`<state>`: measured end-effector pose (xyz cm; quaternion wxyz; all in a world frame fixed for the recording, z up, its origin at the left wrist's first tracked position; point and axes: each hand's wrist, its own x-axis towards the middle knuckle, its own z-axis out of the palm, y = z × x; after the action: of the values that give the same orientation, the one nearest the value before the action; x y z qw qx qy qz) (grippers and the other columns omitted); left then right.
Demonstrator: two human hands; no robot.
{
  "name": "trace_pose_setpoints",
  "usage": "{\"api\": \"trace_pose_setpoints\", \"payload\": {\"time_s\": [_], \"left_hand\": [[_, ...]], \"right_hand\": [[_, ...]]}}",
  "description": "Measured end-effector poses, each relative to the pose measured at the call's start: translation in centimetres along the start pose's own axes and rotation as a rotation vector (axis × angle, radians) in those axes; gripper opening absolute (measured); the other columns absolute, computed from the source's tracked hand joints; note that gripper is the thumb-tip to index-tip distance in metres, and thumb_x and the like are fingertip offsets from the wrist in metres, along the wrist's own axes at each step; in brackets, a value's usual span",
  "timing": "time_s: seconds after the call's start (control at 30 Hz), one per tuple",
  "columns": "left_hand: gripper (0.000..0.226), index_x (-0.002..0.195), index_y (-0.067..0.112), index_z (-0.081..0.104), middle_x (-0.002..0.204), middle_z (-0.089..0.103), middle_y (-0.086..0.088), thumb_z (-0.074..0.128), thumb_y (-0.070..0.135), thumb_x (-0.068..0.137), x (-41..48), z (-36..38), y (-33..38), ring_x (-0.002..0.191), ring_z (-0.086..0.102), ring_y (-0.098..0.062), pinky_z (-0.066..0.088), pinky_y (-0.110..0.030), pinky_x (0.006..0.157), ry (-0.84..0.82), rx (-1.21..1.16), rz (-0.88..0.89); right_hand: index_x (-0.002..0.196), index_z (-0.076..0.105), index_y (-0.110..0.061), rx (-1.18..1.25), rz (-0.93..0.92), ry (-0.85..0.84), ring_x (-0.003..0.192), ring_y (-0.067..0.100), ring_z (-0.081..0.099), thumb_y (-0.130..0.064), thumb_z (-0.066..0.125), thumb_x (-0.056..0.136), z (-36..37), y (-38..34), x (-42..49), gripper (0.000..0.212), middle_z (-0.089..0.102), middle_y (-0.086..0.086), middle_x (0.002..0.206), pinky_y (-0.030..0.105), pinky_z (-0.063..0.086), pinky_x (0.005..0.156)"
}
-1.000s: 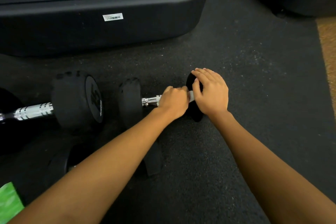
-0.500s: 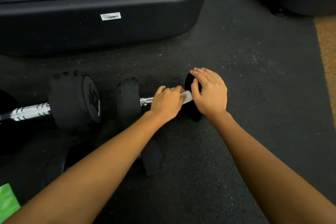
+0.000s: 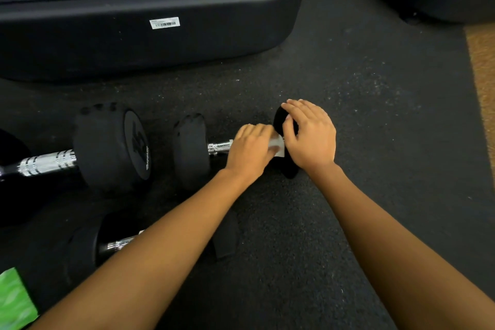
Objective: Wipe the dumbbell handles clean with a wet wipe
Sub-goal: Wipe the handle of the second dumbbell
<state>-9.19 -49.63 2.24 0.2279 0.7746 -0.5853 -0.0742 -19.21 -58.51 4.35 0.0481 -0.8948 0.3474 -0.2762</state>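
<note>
A small black dumbbell (image 3: 190, 150) lies on the floor mat, its chrome handle (image 3: 219, 147) partly showing. My left hand (image 3: 250, 151) is wrapped round the handle's right part with a white wet wipe (image 3: 278, 145) under its fingers. My right hand (image 3: 310, 135) grips the dumbbell's right head (image 3: 290, 169), fingers curled over its top. Most of the handle is hidden under my left hand.
A larger dumbbell (image 3: 111, 146) with a chrome handle lies to the left. A third dumbbell (image 3: 88, 249) lies nearer, under my left forearm. A green wipe packet (image 3: 14, 300) is at the bottom left. A black machine base (image 3: 150, 35) stands behind.
My left hand has slid a little left and right along the handle with the wipe, which shows more at its right side now. My right hand stays on the head.
</note>
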Motion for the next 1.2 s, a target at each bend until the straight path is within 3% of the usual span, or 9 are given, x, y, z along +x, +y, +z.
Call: {"api": "trace_pose_setpoints", "payload": {"time_s": [0.17,0.27,0.57,0.67,0.8,0.9,1.03,1.13,1.2], "left_hand": [[0.044,0.109,0.006,0.058,0.105,0.061,-0.011,0.076,0.011,0.070,0.1,0.6,1.6,0.096,0.057,-0.027,0.044,-0.037,0.091,0.034,0.084,0.020],[0.043,0.108,0.006,0.057,0.107,0.060,-0.011,0.075,0.007,0.069,-0.5,0.2,1.1,0.098,0.055,-0.027,0.043,-0.036,0.091,0.057,0.084,0.035],[0.037,0.089,0.009,0.058,0.086,0.060,-0.007,0.081,0.004,0.059,-0.8,0.7,1.4,0.078,0.059,-0.023,0.050,-0.033,0.075,0.148,0.073,-0.007],[0.037,0.086,0.009,0.060,0.083,0.061,-0.006,0.082,0.004,0.058,-0.8,0.7,1.6,0.077,0.060,-0.022,0.050,-0.034,0.081,0.153,0.065,0.022],[0.033,0.096,0.008,0.063,0.092,0.064,-0.005,0.076,0.005,0.066,-1.7,0.3,-0.3,0.091,0.060,-0.023,0.034,-0.034,0.104,0.185,0.055,0.071],[0.034,0.103,0.008,0.065,0.097,0.067,-0.005,0.076,0.012,0.071,-2.5,0.0,-1.0,0.093,0.059,-0.023,0.038,-0.031,0.094,0.209,0.060,0.037],[0.029,0.116,0.011,0.062,0.109,0.065,-0.005,0.054,0.027,0.093,-1.4,-0.4,0.1,0.104,0.053,-0.023,0.043,-0.035,0.088,0.054,0.012,-0.114],[0.037,0.107,0.008,0.063,0.101,0.066,-0.011,0.038,0.033,0.099,0.8,-0.6,0.6,0.097,0.057,-0.026,0.046,-0.039,0.083,-0.108,0.055,-0.209],[0.036,0.105,0.007,0.062,0.100,0.065,-0.012,0.036,0.032,0.100,1.1,-0.6,1.0,0.093,0.059,-0.026,0.047,-0.038,0.082,-0.142,0.088,-0.154]], "right_hand": [[0.112,0.066,-0.011,0.008,0.003,-0.008,0.115,0.020,0.057,-0.026,0.038,0.090,-0.1,-0.1,0.2,0.039,0.066,0.005,0.117,0.035,0.038,0.103],[0.112,0.066,-0.011,0.007,0.000,-0.005,0.115,0.021,0.057,-0.025,0.038,0.090,-0.1,-0.1,0.2,0.039,0.066,0.005,0.116,0.035,0.039,0.102],[0.111,0.067,-0.010,0.007,-0.002,0.013,0.114,0.022,0.057,-0.024,0.039,0.090,0.1,0.0,0.1,0.038,0.066,0.005,0.116,0.036,0.039,0.101],[0.111,0.067,-0.010,0.012,-0.001,0.011,0.114,0.021,0.057,-0.024,0.039,0.090,0.1,0.0,0.1,0.038,0.067,0.005,0.116,0.036,0.040,0.102],[0.111,0.067,-0.010,0.015,-0.007,0.022,0.113,0.021,0.058,-0.024,0.038,0.090,-0.1,-0.1,0.0,0.038,0.067,0.005,0.115,0.035,0.040,0.101],[0.111,0.066,-0.010,0.017,-0.011,0.022,0.113,0.021,0.058,-0.024,0.039,0.090,-0.1,-0.1,0.0,0.038,0.067,0.005,0.115,0.036,0.041,0.101],[0.111,0.067,-0.010,0.015,-0.007,0.011,0.113,0.021,0.058,-0.024,0.039,0.090,0.0,-0.1,0.2,0.038,0.067,0.005,0.115,0.036,0.041,0.100],[0.112,0.066,-0.010,0.010,-0.008,0.004,0.114,0.021,0.058,-0.025,0.038,0.090,-0.1,-0.1,0.2,0.039,0.066,0.005,0.116,0.036,0.041,0.101],[0.112,0.066,-0.010,0.017,-0.008,0.008,0.114,0.021,0.057,-0.026,0.038,0.090,-0.2,-0.1,0.1,0.040,0.066,0.006,0.116,0.037,0.041,0.102]]}}
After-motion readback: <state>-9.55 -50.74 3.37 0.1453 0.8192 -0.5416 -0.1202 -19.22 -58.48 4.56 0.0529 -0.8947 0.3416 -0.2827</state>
